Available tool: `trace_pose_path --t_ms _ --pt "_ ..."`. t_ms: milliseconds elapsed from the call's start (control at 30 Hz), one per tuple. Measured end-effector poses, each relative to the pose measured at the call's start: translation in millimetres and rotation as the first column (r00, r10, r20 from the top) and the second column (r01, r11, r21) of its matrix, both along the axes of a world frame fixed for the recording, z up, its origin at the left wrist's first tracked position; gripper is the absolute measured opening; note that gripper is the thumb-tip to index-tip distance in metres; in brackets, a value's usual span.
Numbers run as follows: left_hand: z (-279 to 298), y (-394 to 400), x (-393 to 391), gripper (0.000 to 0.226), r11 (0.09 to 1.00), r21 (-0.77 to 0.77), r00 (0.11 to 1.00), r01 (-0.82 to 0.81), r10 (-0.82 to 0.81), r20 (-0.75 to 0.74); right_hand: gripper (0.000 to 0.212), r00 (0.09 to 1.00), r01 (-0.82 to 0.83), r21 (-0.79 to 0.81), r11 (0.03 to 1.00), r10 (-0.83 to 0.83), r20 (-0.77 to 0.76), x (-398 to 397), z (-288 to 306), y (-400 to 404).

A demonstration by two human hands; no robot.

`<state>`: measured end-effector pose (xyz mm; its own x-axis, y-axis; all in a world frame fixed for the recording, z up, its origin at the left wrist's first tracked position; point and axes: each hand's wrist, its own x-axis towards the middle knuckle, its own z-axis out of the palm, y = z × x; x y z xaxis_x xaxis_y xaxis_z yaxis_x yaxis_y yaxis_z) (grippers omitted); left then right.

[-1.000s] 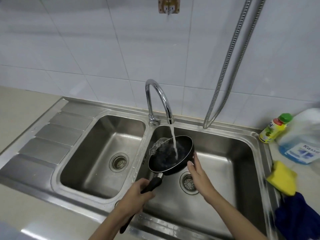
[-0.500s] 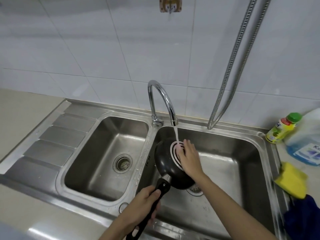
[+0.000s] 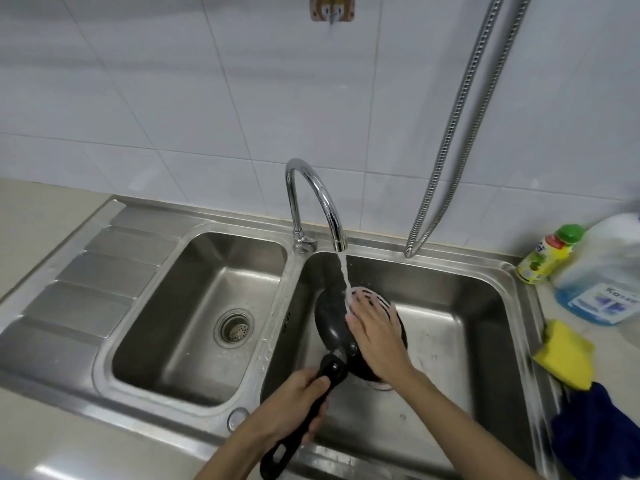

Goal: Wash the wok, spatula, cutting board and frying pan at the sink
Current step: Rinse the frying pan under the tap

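A small black frying pan [image 3: 330, 318] is held upside down over the right basin [image 3: 460, 327] of the steel sink, its ringed base up. Water from the chrome tap [image 3: 320, 199] falls onto that base. My left hand [image 3: 294, 407] grips the pan's black handle [image 3: 311, 410] near the sink's front edge. My right hand [image 3: 377, 336] lies flat on the pan's underside with straight fingers under the stream. No wok, spatula or cutting board shows.
The left basin [image 3: 194, 306] has a drain strainer, with a ribbed draining board [image 3: 90, 285] to its left. On the right counter stand a yellow bottle [image 3: 547, 258], a blue-liquid jug [image 3: 602, 271], a yellow sponge [image 3: 564, 353] and a dark blue cloth [image 3: 595, 431]. A metal hose [image 3: 453, 126] hangs on the wall.
The pan was turned from bowl-up under the tap to upside down. My right hand moved from the rim onto the pan's underside and has slid a little across it.
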<state>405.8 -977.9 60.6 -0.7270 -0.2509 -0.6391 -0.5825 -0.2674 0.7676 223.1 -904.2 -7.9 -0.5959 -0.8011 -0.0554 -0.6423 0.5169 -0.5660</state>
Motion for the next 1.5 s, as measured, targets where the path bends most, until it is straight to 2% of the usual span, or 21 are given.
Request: trace_pose_path --t_ms 100,167,200,233,267,333,400,433,533,567,667,833,967,1067,1167,1200,1267,1333,1400,1433,1500 --pt "-1 -3 10 0.018 0.997 -0.06 0.999 0.049 -0.047 0.025 0.062 0.955 0.03 0.33 0.944 -0.124 0.269 -45 -20 -13" --pt "-1 -6 15 0.018 0.991 -0.125 0.998 0.057 -0.052 0.038 0.079 0.905 -0.009 0.354 0.935 -0.143 0.401 -67 -31 -23" --pt "0 -7 17 0.019 0.981 -0.182 0.998 0.063 -0.056 0.041 0.085 0.911 -0.023 0.351 0.936 -0.125 0.393 -78 -34 -30" --pt "0 -8 19 0.02 0.965 -0.248 0.996 0.079 -0.07 0.047 0.082 0.935 -0.033 0.331 0.943 -0.088 0.344 -84 -35 -36" --pt "1 -15 20 0.02 0.945 -0.318 0.997 0.073 -0.059 0.054 0.069 0.955 -0.048 0.28 0.959 -0.037 0.293 -92 -29 -53" --pt "3 -25 21 0.023 0.888 -0.445 0.991 0.116 -0.074 0.111 0.043 0.975 -0.063 0.059 0.996 0.049 0.216 -98 -4 -75" --pt "3 -37 22 0.027 0.822 -0.55 0.983 0.148 -0.06 0.175 0.024 0.964 -0.13 -0.156 0.979 0.162 0.211 -102 31 -102" --pt "1 -41 22 0.028 0.79 -0.589 0.977 0.172 -0.062 0.203 0.022 0.943 -0.201 -0.205 0.958 0.246 0.225 -104 45 -115" --pt "-11 -43 29 0.028 0.696 -0.668 0.957 0.263 -0.099 0.273 0.061 0.862 -0.449 -0.116 0.886 0.463 0.204 -106 60 -151" --pt "-15 -42 30 0.028 0.681 -0.68 0.954 0.271 -0.098 0.282 0.064 0.861 -0.485 -0.069 0.872 0.489 0.139 -107 54 -162" --pt "-24 -38 29 0.028 0.677 -0.689 0.952 0.261 -0.06 0.302 0.049 0.872 -0.49 -0.053 0.87 0.487 -0.058 -107 26 -183" --pt "-31 -35 21 0.026 0.642 -0.71 0.935 0.29 -0.032 0.352 0.029 0.846 -0.521 -0.087 0.849 0.502 -0.179 -103 36 -192" --pt "-32 -33 20 0.028 0.61 -0.728 0.923 0.313 -0.014 0.385 0.03 0.911 -0.406 -0.131 0.905 0.389 -0.136 -113 47 -185" --pt "-31 -31 21 0.031 0.58 -0.745 0.919 0.329 -0.013 0.395 0.022 0.924 -0.377 -0.148 0.914 0.361 -0.127 -115 58 -177" --pt "-28 -32 20 0.03 0.562 -0.753 0.915 0.342 -0.017 0.403 0.027 0.944 -0.323 -0.095 0.942 0.314 -0.103 -110 60 -165" --pt "-28 -33 18 0.029 0.568 -0.749 0.917 0.34 -0.022 0.399 0.031 0.955 -0.291 -0.104 0.951 0.283 -0.089 -107 58 -156" --pt "-26 -34 16 0.027 0.583 -0.734 0.917 0.349 -0.049 0.397 0.041 0.981 -0.177 -0.188 0.966 0.19 0.049 -102 49 -120" --pt "-24 -33 14 0.027 0.672 -0.67 0.93 0.315 -0.077 0.359 0.041 0.986 -0.057 -0.238 0.97 0.092 0.142 -92 34 -64" --pt "-22 -33 12 0.025 0.746 -0.607 0.946 0.276 -0.098 0.31 0.034 0.993 0.038 -0.269 0.962 -0.007 0.115 -79 16 5" --pt "-22 -33 11 0.024 0.731 -0.62 0.947 0.284 -0.114 0.3 0.031 0.996 0.08 -0.278 0.957 -0.066 0.061 -72 9 41" --pt "-25 -34 8 0.025 0.61 -0.708 0.931 0.356 -0.163 0.327 0.034 0.974 0.177 -0.277 0.945 -0.209 -0.089 -61 3 109"
